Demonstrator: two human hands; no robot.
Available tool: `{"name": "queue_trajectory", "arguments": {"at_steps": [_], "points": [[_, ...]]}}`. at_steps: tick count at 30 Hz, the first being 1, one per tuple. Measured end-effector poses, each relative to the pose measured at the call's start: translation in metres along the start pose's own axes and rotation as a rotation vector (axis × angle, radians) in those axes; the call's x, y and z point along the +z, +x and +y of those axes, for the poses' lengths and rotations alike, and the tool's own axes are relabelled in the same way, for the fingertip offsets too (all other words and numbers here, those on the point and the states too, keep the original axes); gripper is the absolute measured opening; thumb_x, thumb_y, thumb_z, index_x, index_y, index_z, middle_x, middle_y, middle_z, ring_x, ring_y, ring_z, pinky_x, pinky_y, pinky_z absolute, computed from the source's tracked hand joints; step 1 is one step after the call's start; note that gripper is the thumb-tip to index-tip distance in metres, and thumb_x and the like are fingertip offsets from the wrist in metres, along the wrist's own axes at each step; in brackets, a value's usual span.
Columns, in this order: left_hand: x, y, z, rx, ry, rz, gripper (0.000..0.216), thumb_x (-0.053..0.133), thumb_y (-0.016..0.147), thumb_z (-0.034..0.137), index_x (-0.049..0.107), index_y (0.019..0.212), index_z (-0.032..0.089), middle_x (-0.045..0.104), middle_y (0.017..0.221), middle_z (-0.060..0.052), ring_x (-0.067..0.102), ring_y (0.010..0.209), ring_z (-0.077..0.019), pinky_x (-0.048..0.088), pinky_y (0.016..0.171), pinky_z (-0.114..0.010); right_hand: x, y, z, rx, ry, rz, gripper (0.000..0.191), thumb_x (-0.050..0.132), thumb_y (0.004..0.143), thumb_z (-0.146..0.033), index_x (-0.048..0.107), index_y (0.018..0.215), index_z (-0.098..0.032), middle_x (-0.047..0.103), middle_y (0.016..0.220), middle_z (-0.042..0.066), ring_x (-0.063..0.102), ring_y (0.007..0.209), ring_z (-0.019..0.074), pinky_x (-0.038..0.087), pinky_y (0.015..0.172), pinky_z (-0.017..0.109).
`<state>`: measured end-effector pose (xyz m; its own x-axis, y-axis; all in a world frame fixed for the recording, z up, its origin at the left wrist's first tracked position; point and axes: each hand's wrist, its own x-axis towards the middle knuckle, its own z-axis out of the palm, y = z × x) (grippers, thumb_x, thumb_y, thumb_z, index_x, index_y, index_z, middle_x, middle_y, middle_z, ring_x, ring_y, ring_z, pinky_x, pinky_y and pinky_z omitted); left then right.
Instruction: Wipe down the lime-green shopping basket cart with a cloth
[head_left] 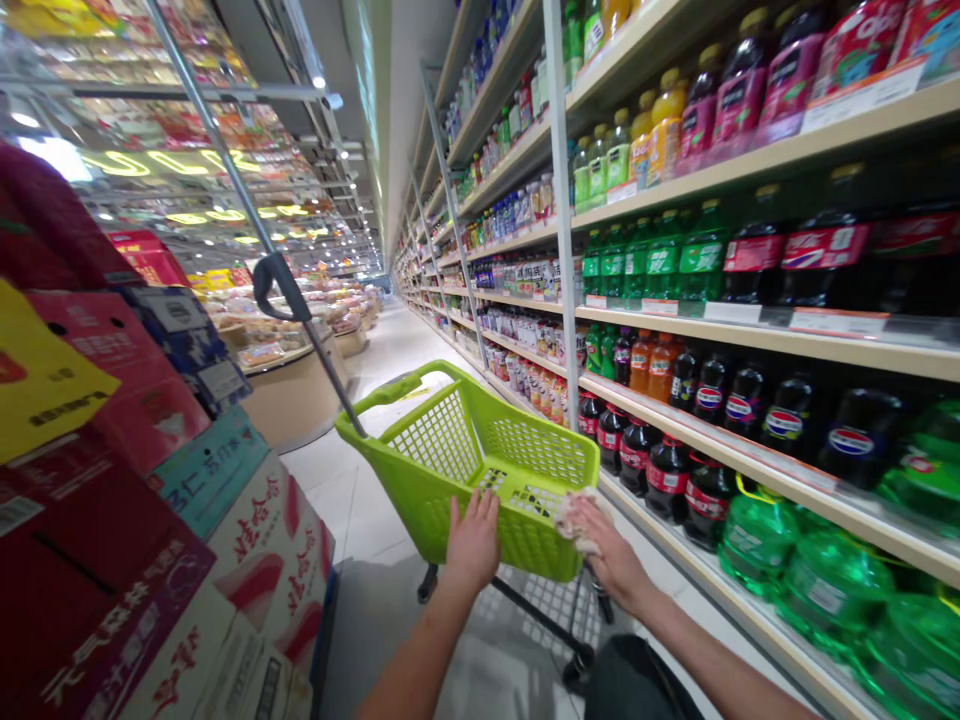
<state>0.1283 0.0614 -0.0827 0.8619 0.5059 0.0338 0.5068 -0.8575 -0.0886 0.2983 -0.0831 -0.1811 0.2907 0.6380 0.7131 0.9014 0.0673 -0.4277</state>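
A lime-green shopping cart basket (420, 510) with slotted walls stands in the aisle in front of me on a dark wheeled frame (536, 610). My left hand (472, 535) lies on the basket's near rim and wall, fingers stretched out, with nothing in it. At the basket's near right corner my right hand (611, 560) grips a pale, crumpled cloth (581, 518), pressing it against the rim. Part of the cloth is hidden under the fingers. Through the basket's perforated floor (517, 485) no goods show.
Shelves of bottled drinks (750, 260) run along the right, with large green bottles (832, 590) at the bottom. Stacked drink cartons (255, 560) rise close on the left. A slanting metal pole (225, 150) with a grey hook (281, 287) crosses at left. A round display stand (289, 400) is beyond.
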Motion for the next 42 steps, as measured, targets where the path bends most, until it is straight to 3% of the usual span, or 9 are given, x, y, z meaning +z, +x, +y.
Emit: {"name": "queue_trajectory", "arguments": {"at_steps": [3, 5, 12, 16, 19, 22, 26, 34, 42], "points": [[0.007, 0.000, -0.010, -0.003, 0.047, -0.004, 0.071, 0.039, 0.068, 0.019, 0.019, 0.136, 0.017, 0.017, 0.145, -0.004, 0.009, 0.133, -0.0237, 0.007, 0.104, -0.056, 0.025, -0.009, -0.030, 0.086, -0.053, 0.128, 0.052, 0.041, 0.071, -0.011, 0.045, 0.123, -0.015, 0.041, 0.132, 0.012, 0.029, 0.126, 0.0241, 0.031, 0.099, 0.052], [0.009, -0.003, -0.014, 0.018, 0.056, 0.005, 0.073, 0.040, 0.067, 0.021, 0.018, 0.137, 0.018, 0.015, 0.145, -0.003, 0.007, 0.133, -0.0235, 0.007, 0.104, -0.055, 0.034, -0.008, -0.033, 0.122, -0.113, 0.183, 0.051, 0.041, 0.072, -0.010, 0.045, 0.123, -0.014, 0.042, 0.131, 0.013, 0.030, 0.126, 0.0246, 0.030, 0.099, 0.053], [0.000, -0.022, -0.056, -0.182, 0.129, 0.032, 0.074, 0.040, 0.064, 0.014, 0.020, 0.136, 0.017, 0.014, 0.145, -0.004, 0.011, 0.133, -0.0238, 0.010, 0.103, -0.055, 0.019, 0.001, 0.009, 0.110, -0.200, 0.161, 0.053, 0.036, 0.070, -0.006, 0.047, 0.121, -0.015, 0.049, 0.125, 0.011, 0.038, 0.120, 0.0236, 0.035, 0.096, 0.049], [-0.002, -0.021, -0.047, -0.141, 0.109, 0.034, 0.072, 0.042, 0.066, 0.019, 0.023, 0.135, 0.012, 0.016, 0.144, -0.008, 0.012, 0.133, -0.0238, 0.009, 0.104, -0.054, 0.053, 0.025, -0.026, 0.092, -0.162, 0.199, 0.053, 0.038, 0.067, -0.004, 0.051, 0.117, -0.013, 0.049, 0.125, 0.013, 0.034, 0.123, 0.0238, 0.032, 0.099, 0.050], [-0.006, -0.018, -0.041, -0.092, 0.086, 0.023, 0.068, 0.043, 0.068, 0.023, 0.027, 0.134, 0.014, 0.022, 0.143, -0.008, 0.016, 0.132, -0.0235, 0.007, 0.105, -0.053, 0.073, 0.043, -0.046, -0.020, -0.120, 0.159, 0.055, 0.037, 0.065, -0.001, 0.051, 0.117, -0.012, 0.049, 0.125, 0.013, 0.032, 0.124, 0.0218, 0.032, 0.099, 0.048], [-0.013, -0.019, -0.056, -0.145, 0.103, 0.071, 0.065, 0.042, 0.070, 0.025, 0.028, 0.133, 0.015, 0.024, 0.142, -0.007, 0.016, 0.132, -0.0236, 0.008, 0.105, -0.052, 0.066, 0.044, -0.031, -0.063, -0.108, 0.105, 0.061, 0.034, 0.063, 0.002, 0.048, 0.120, -0.014, 0.048, 0.126, 0.011, 0.032, 0.124, 0.0203, 0.034, 0.099, 0.047], [-0.015, -0.025, -0.085, -0.302, 0.155, 0.105, 0.067, 0.044, 0.068, 0.022, 0.029, 0.133, 0.013, 0.023, 0.142, -0.009, 0.012, 0.132, -0.0253, 0.013, 0.103, -0.055, 0.049, 0.040, -0.004, 0.051, -0.119, 0.093, 0.065, 0.034, 0.062, 0.001, 0.045, 0.123, -0.017, 0.046, 0.128, 0.010, 0.034, 0.124, 0.0203, 0.033, 0.099, 0.048], [-0.007, -0.033, -0.075, -0.266, 0.127, 0.116, 0.068, 0.043, 0.067, 0.023, 0.028, 0.133, 0.013, 0.017, 0.144, -0.007, 0.005, 0.133, -0.0243, 0.015, 0.101, -0.057, 0.115, 0.078, -0.089, -0.113, -0.001, -0.029, 0.063, 0.037, 0.061, 0.002, 0.047, 0.122, -0.012, 0.042, 0.131, 0.013, 0.029, 0.126, 0.0210, 0.030, 0.101, 0.045], [-0.006, -0.049, -0.069, -0.249, 0.120, 0.148, 0.069, 0.041, 0.068, 0.022, 0.025, 0.134, 0.017, 0.012, 0.145, -0.004, 0.002, 0.133, -0.0243, 0.016, 0.099, -0.061, 0.066, 0.064, -0.020, 0.092, -0.114, 0.036, 0.060, 0.034, 0.061, 0.001, 0.051, 0.118, -0.010, 0.048, 0.125, 0.015, 0.036, 0.121, 0.0245, 0.032, 0.098, 0.049]]}}
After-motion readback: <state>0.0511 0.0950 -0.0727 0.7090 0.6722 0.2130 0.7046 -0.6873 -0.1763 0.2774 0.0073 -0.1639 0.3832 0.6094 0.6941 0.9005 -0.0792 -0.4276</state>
